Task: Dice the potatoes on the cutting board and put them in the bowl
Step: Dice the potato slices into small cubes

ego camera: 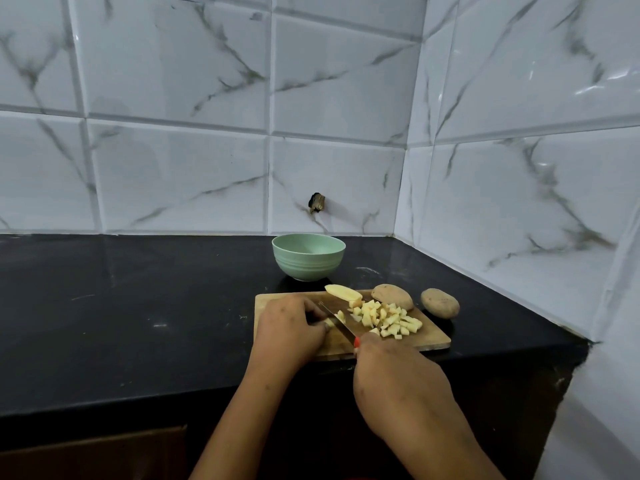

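1 cutting board [433, 336] on black counter [138, 306]. 1 green bowl [308, 258] just behind board's back edge. 2 unpeeled: 1st potato [393, 296] on board's back-right corner, 2nd potato [440, 303] on counter just off board's right side. 1 peeled half [343, 293] at board's back edge. 1 pile of dice [384, 318] on board's centre-right, too many to count. 1 knife [337, 322], blade angled across board's middle. L hand [291, 327] over board's left part, fingers curled down & pressed together, holding small potato piece [329, 323] right beside blade. R hand [391, 375] at board's front edge, wrapped round knife's red handle; fingers hidden under hand's back.
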